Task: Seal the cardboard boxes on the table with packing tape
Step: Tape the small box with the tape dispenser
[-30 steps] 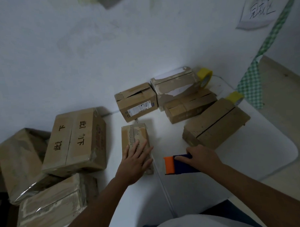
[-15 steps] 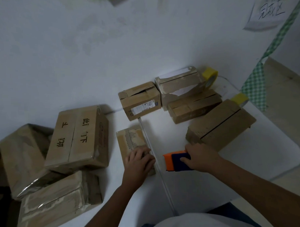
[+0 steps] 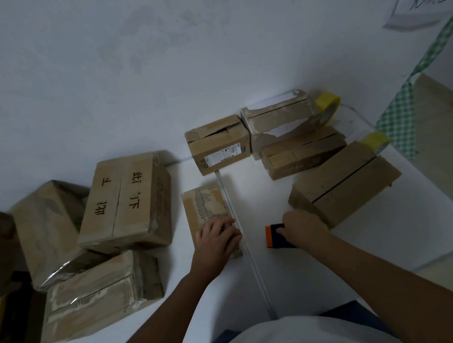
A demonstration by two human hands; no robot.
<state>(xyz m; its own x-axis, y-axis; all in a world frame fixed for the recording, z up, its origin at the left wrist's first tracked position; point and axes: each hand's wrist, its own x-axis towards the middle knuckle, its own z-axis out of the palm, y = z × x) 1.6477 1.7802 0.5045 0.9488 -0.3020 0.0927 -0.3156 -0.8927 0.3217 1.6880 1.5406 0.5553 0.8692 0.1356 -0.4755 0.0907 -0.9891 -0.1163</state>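
Table: white top, a thin seam running from near to far between the hands.
Left hand: fingers curled on the near end of the small flat box, pressing it down.
Right hand: grips the orange and blue scraper, near the long box on the right.
Left side: 3 bigger boxes, the lettered box on top.
Far: labelled box and 2 more boxes against the wall; 2 yellow tape rolls behind them.
Far right: handwritten paper sign, green checked tape strip.
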